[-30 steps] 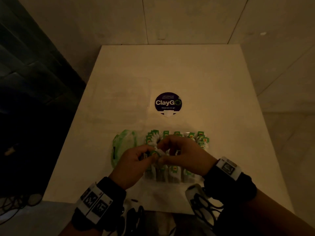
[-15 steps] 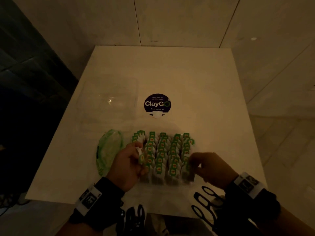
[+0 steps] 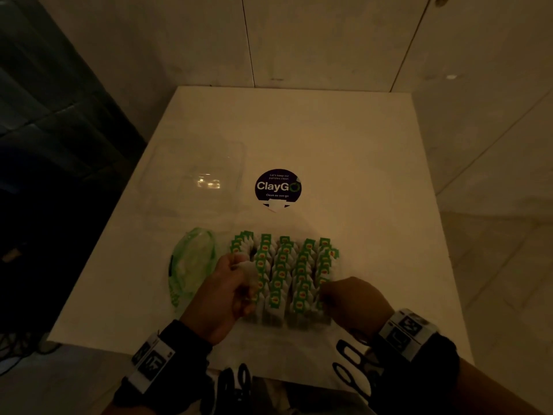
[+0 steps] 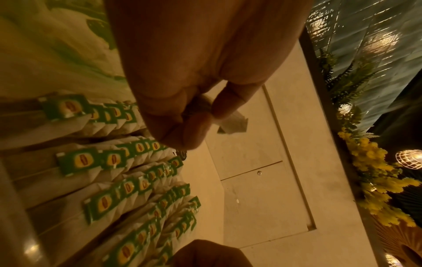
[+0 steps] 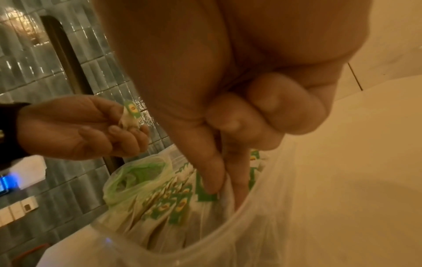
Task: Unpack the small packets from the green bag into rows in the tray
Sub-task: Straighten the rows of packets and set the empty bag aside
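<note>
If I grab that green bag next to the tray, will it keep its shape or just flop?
The green bag looks like thin film, crumpled and sagging on the table, so it will probably flop and collapse. It seems nearly empty, so likely very light. A push may slide or crumple it against the tray rather than tip it.

Head view: high above, facing down and forward at the white square table (image 3: 329,139), both hands near 6 o'clock. Left wrist view: close behind curled fingers, rolled sideways. Right wrist view: close above the clear plastic tray (image 5: 228,233). Shared by all three: rows of green-tagged white packets (image 3: 287,274).
</note>
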{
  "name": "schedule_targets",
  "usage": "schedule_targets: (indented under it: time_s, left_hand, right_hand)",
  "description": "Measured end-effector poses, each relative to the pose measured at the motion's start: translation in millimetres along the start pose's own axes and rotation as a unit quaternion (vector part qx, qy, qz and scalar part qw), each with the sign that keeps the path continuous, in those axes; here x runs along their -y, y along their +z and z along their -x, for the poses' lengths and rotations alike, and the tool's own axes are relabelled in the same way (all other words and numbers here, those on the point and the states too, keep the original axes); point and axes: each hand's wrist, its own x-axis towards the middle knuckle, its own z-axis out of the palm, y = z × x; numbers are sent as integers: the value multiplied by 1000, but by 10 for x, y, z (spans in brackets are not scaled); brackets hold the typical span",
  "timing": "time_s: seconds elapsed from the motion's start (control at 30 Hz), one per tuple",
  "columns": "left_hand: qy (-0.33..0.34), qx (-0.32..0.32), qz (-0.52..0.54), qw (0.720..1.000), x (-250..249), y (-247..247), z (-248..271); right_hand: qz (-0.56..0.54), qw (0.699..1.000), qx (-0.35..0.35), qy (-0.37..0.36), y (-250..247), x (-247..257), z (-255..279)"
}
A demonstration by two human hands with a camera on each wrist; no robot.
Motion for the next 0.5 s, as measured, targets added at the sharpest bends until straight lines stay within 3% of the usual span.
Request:
schedule_targets:
  time_s: [0.2,0.5]
  left_hand:
    - [-6,7,-8,1000,-7,30,41]
    - [21,6,-12,1000,34,22,79]
  right_hand:
    - [-15,999,36,-29,51,19,43]
    - [27,1000,-4,6,32,33,27]
